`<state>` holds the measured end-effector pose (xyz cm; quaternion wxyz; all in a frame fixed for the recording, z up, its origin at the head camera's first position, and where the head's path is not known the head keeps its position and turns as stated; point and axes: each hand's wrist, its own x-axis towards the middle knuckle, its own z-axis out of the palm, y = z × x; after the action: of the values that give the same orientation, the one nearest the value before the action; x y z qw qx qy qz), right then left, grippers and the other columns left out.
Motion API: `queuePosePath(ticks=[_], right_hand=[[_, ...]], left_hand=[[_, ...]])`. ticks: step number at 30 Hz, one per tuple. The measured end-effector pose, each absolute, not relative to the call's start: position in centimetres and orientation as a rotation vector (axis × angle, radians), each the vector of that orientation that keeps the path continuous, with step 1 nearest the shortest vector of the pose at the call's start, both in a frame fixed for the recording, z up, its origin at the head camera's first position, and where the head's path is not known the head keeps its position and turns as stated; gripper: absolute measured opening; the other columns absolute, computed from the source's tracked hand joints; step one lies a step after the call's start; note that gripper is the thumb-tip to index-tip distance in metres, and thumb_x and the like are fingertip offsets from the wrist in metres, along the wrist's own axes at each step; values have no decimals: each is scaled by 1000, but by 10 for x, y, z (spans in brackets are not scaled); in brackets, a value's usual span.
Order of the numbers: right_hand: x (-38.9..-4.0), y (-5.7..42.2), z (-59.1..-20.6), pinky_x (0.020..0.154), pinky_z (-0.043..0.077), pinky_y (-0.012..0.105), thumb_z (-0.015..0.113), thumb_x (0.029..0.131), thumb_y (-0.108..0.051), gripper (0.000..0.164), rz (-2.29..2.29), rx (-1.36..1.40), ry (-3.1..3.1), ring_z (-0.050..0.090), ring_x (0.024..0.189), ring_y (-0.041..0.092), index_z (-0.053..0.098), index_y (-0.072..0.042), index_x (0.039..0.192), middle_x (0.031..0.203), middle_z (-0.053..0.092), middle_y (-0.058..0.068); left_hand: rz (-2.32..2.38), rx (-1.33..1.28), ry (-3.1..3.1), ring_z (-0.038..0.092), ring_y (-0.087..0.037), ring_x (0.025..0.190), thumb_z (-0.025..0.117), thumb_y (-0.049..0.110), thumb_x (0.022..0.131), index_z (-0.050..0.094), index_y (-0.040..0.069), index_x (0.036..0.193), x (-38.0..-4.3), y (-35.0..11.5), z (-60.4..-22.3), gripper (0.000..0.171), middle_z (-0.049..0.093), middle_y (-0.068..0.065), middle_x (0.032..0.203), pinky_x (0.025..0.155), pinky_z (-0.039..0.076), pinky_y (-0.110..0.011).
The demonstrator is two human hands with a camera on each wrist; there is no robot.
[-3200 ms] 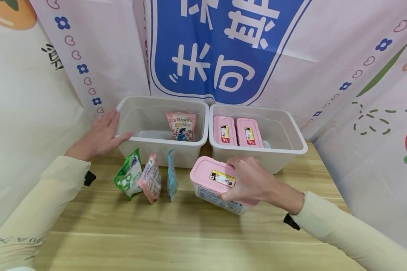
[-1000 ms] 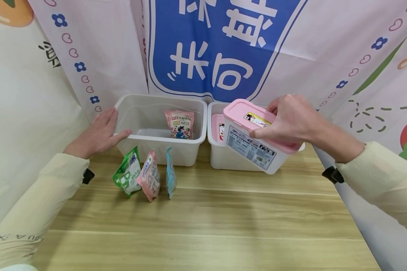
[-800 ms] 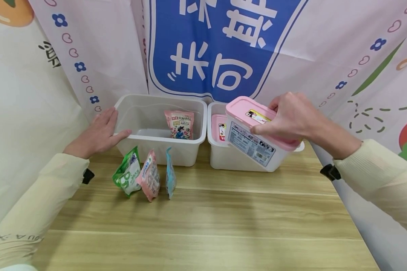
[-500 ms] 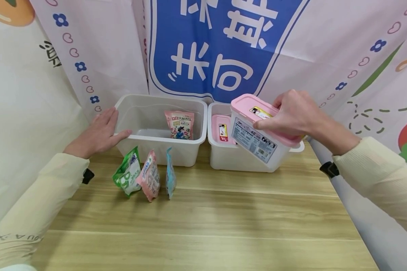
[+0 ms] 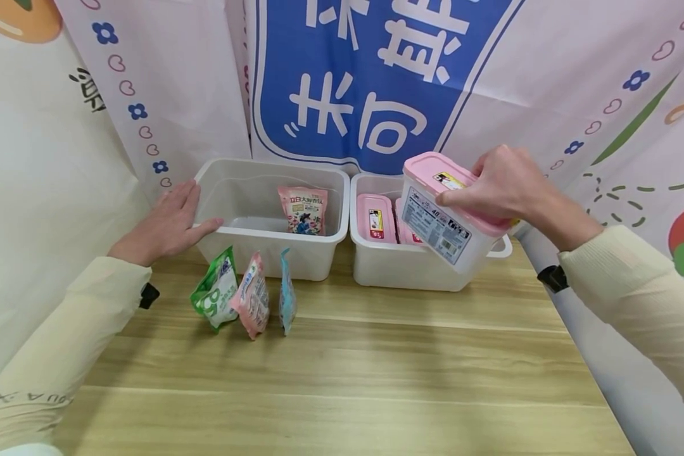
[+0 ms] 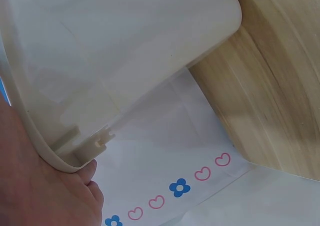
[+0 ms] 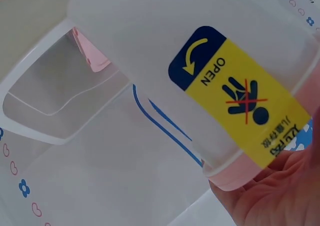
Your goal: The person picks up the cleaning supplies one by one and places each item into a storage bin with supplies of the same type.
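My right hand [image 5: 507,190] grips a white plastic tub [image 5: 439,228] by its pink lid, thumb on the near edge and fingers over the far side. The tub tilts above the right grey-white bin [image 5: 410,269]; its yellow "OPEN" label faces the right wrist view. Inside that bin stand two more pink-lidded tubs [image 5: 376,217], one partly hidden behind the held tub. My left hand [image 5: 165,225] rests with extended fingers at the front left corner of the left bin [image 5: 262,253], thumb over the front rim. That bin contains a pink printed pouch [image 5: 303,212].
Three pouches stand on the wooden table [image 5: 342,380] before the left bin: a green one [image 5: 216,290], a pink one [image 5: 253,297] and a light blue one [image 5: 287,294]. Printed cloth [image 5: 194,82] hangs behind the bins and along both sides.
My right hand has lifted the tub from the table to above the right bin, lately shifting it slightly right and up, uncovering more of the second tub inside. My left hand stays at the left bin.
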<state>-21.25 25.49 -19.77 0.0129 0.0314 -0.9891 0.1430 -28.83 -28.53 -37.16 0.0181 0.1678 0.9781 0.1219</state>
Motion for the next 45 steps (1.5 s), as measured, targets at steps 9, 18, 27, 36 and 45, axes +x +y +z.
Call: queuePosePath(ticks=[9, 18, 27, 36, 45], right_hand=[[-224, 266, -199, 50, 56, 30, 78, 78, -72, 75, 476, 28, -3074, 72, 59, 25, 75, -1, 98, 84, 78, 16], [-237, 275, -202, 50, 56, 31, 76, 80, -73, 76, 503, -54, -3053, 73, 59, 25, 75, 0, 100, 81, 77, 16], [-253, 283, -204, 50, 55, 30, 73, 79, -77, 82, 506, -156, -3045, 74, 61, 25, 72, 1, 102, 81, 75, 15], [-265, 291, -209, 51, 53, 28, 73, 81, -75, 80, 535, -228, -3014, 74, 63, 27, 71, 1, 105, 83, 75, 16], [-275, 298, -216, 53, 56, 27, 73, 83, -74, 79, 555, -304, -2982, 75, 68, 28, 69, 2, 104, 87, 73, 16]], left_hand=[[382, 533, 3034, -3, -53, 162, 35, 64, 107, -8, -6, 165, -288, -286, -371, 100, -9, -32, 174, 131, 0, -68], [385, 533, 3024, -7, -51, 163, 35, 64, 107, -9, -5, 165, -288, -287, -370, 100, -12, -30, 174, 131, -1, -68], [393, 529, 3031, -6, -51, 162, 35, 65, 107, -8, -5, 165, -288, -287, -372, 101, -11, -31, 174, 132, -2, -67], [400, 519, 3034, -6, -52, 162, 35, 65, 107, -9, -4, 166, -289, -287, -373, 101, -14, -28, 174, 132, -3, -67], [397, 506, 3033, -5, -51, 163, 36, 66, 106, -8, -5, 165, -288, -287, -373, 102, -12, -29, 174, 132, -2, -67]])
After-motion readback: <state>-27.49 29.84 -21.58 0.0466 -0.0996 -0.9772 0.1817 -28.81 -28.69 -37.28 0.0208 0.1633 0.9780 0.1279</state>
